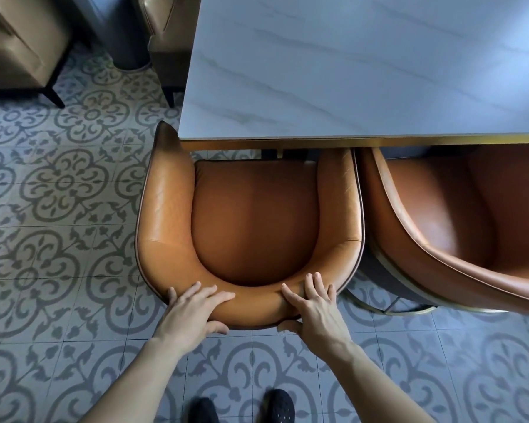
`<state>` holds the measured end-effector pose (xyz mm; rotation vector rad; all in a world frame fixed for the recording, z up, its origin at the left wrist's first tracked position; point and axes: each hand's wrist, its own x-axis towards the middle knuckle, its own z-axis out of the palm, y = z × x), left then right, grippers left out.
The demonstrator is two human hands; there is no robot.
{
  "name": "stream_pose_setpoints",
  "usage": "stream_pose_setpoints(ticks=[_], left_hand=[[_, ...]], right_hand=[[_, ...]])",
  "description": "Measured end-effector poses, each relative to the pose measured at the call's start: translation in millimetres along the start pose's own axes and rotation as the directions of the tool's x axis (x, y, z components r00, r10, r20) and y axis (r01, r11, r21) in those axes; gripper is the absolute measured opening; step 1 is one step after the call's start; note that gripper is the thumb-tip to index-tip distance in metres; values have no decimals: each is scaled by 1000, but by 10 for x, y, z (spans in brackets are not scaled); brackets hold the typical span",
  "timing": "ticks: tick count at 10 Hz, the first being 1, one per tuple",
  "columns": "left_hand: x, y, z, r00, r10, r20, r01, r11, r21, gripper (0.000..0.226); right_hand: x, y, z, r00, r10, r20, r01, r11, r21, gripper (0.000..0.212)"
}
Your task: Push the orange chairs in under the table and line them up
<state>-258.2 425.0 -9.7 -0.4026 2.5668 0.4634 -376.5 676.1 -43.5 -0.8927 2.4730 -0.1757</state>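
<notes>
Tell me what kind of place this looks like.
Probably a café or restaurant dining area. A marble-look table has two matching orange chairs side by side, tan upholstered chairs sit across the aisle, and the floor is patterned tile.

The floor (58, 184) is laid with square tiles, pale grey, printed with darker grey floral medallions and scrollwork; grout lines run in a regular grid. Well beyond the hands and to their left stand two tan upholstered armchairs (16, 47) on dark tapered legs, with a pale column or pedestal (119, 32) between them. Cool light falls from the far right side, brightening surfaces there. Directly below the hands, two black shoes (280, 406) stand on the tiles.
</notes>
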Motion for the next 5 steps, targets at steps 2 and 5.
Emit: stream_pose_setpoints(ticks=[2,5], left_hand=[[14,-8,8,1000,-7,-16,7,1000,-29,71],[-257,-23,57,998,14,-69,-20,996,-87,63]], right_hand=[[-17,-27,-48,1000,7,9,-7,1000,5,85],[-346,-316,-273,994,101,-29,-100,994,31,67]])
